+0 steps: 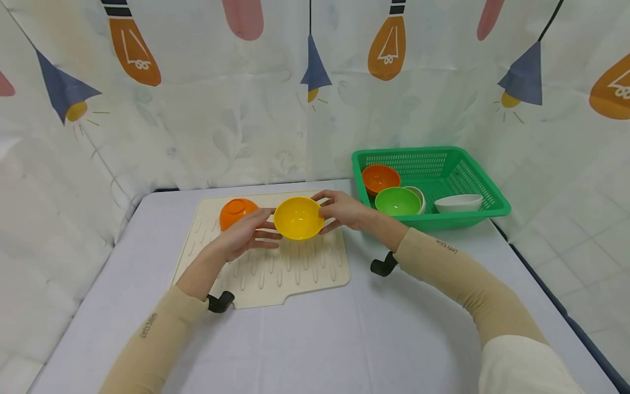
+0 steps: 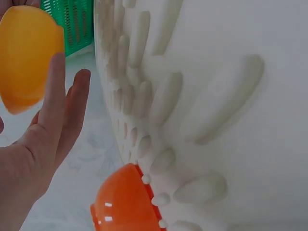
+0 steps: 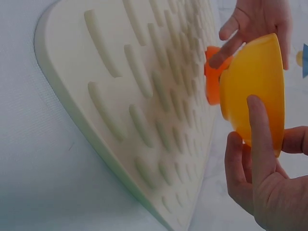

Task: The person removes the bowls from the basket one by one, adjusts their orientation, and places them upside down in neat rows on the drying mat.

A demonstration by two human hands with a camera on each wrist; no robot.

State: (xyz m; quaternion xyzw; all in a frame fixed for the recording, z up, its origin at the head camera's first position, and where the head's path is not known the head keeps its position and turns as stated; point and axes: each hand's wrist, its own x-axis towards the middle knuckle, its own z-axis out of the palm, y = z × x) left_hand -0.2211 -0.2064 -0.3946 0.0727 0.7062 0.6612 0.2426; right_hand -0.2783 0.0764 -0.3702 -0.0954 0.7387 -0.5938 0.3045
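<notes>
A yellow bowl is held above the cream ribbed drying mat, its opening towards the head camera. My right hand grips it by the right side, thumb at the rim and fingers on the outer wall in the right wrist view. On the other side, my left hand reaches up to the bowl with fingers straight and spread. Behind the left hand, an orange bowl lies upside down on the mat, partly covered by that hand.
At the back right stands a green plastic basket. Inside it are an orange bowl, a green bowl with a white one behind it, and another white bowl tilted on its side. A patterned curtain hangs behind the table.
</notes>
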